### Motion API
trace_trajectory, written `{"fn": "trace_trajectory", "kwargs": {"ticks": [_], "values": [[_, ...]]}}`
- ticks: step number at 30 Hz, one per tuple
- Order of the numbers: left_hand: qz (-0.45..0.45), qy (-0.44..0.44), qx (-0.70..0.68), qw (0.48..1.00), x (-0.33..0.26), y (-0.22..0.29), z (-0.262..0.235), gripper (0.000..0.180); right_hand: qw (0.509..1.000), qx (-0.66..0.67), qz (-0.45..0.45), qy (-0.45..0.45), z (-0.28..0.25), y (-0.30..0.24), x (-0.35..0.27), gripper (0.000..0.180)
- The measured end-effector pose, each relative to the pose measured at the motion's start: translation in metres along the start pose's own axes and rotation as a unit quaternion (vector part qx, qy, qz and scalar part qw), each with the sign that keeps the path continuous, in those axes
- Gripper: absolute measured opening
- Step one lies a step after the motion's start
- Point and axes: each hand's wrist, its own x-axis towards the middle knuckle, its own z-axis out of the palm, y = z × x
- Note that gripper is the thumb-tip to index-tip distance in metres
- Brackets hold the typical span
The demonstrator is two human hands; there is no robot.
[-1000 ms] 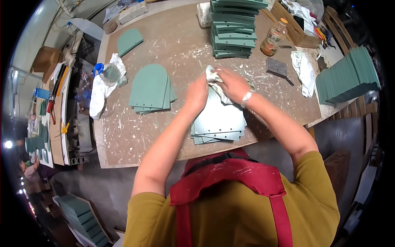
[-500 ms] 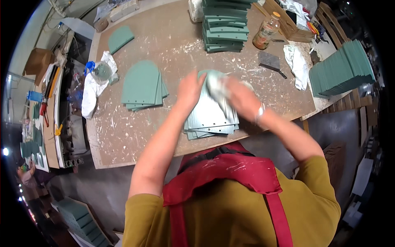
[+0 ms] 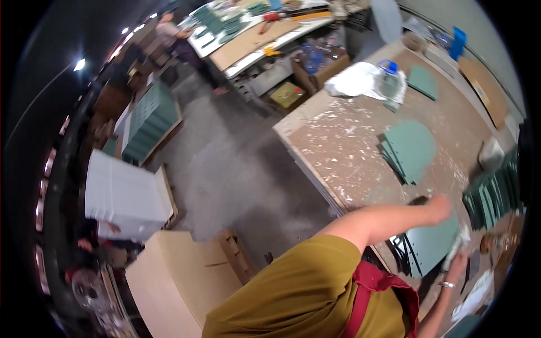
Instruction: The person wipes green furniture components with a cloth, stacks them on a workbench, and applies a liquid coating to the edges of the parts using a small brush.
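Observation:
A small stack of green round-topped panels with holes along the straight end lies at the table's near edge. My left hand is at the side of the top panel; its fingers are smeared by motion. On the opposite side of that panel, my right hand is closed on a white cloth, touching or close to the panel's edge. Another fanned set of green panels rests farther along the table. Beyond it lies a single green panel.
A clear bottle with a blue cap sits on a white rag. A tall pile of green panels and a drink bottle are at the right. Stacked white boards stand across the floor, where another person is visible.
The view has swung far to the left, showing the floor and stacks behind. My right hand with the cloth now appears at the panel's edge rather than over its top face.

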Motion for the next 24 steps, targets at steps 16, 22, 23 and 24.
{"fn": "trace_trajectory", "kwargs": {"ticks": [16,22,23,24], "values": [[-0.134,0.144,-0.649,0.735,-0.003,-0.009,-0.138,0.041,0.955,0.289,0.004,0.063,-0.070,-0.081,0.048,0.040],[0.146,0.004,-0.931,0.335,-0.063,-0.051,-0.175,0.046,0.902,0.171,-0.396,-0.026,-0.001,-0.352,-0.023,0.044],[0.024,0.109,-0.905,0.411,-0.053,-0.021,-0.176,0.046,0.855,0.097,-0.510,-0.010,0.005,-0.379,-0.028,0.049],[0.061,0.059,-0.912,0.402,-0.045,-0.018,-0.168,0.044,0.815,0.061,-0.575,-0.040,0.019,-0.402,-0.041,0.051]]}}
